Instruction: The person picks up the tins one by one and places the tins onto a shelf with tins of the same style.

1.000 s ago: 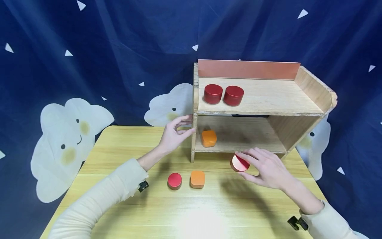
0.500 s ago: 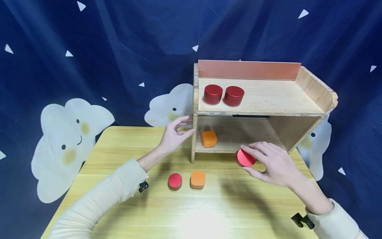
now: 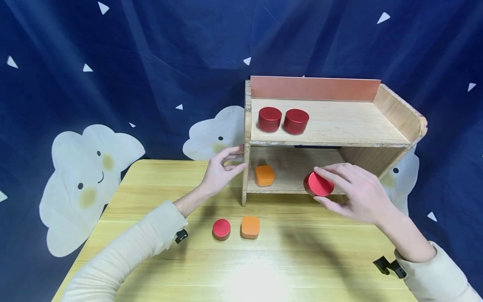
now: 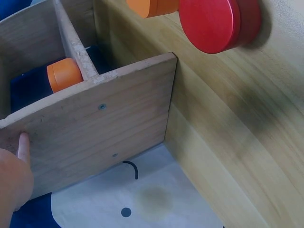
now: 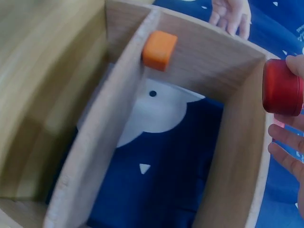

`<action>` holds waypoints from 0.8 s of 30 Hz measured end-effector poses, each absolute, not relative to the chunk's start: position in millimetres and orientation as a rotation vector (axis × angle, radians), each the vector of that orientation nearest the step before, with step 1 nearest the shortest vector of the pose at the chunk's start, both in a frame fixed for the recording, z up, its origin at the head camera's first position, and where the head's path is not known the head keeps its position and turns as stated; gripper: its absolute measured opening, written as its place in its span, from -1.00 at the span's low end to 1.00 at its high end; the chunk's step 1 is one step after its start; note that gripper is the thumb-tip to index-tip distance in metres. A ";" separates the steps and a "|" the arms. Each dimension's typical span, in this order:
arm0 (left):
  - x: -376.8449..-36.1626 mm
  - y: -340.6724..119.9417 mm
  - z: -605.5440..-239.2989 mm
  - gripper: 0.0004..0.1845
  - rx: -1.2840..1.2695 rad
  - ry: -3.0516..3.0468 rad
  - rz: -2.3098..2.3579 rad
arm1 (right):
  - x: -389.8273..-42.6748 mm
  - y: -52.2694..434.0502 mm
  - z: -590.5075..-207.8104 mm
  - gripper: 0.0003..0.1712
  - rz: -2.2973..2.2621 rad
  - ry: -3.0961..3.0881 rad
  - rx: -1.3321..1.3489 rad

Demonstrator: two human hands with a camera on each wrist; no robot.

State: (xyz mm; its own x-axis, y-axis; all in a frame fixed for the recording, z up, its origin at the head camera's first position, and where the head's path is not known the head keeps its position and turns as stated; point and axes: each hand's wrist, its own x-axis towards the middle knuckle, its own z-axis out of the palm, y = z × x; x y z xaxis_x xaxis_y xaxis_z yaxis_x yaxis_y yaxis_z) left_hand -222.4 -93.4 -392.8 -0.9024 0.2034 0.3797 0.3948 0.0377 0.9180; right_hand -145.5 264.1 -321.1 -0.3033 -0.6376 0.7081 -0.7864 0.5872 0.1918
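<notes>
Hidden and cropped parts

The right hand (image 3: 356, 193) covers the far side of the red round tin (image 3: 318, 184), and in the right wrist view that tin (image 5: 283, 87) is cut by the frame's right edge (only fingertips show beside it). In the left wrist view the left hand (image 4: 14, 178) is cropped at the corner, the orange square tin (image 4: 64, 74) sits half behind the wooden shelf (image 4: 95, 128), and the table (image 4: 266, 156) is blurred.
</notes>
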 end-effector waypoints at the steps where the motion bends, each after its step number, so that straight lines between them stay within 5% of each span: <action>1: -222.5 -93.4 -392.6 -0.42 -0.626 -2.157 -1.983 | -146.4 264.4 -318.1 -0.30 0.244 -2.036 1.128; 24: -222.0 -93.2 -392.3 -0.42 -0.614 -2.174 -1.980 | -173.5 274.9 -281.5 -0.23 0.310 -1.978 1.007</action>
State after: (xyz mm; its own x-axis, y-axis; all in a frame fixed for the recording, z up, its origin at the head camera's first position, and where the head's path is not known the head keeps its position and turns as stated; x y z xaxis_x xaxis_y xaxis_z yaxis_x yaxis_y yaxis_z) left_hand -222.0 -93.2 -392.3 -0.9074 0.2044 0.3673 0.3848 0.0521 0.9215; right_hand -173.5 274.9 -281.5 -0.2943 -0.5346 0.7922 -0.7513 0.6417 0.1540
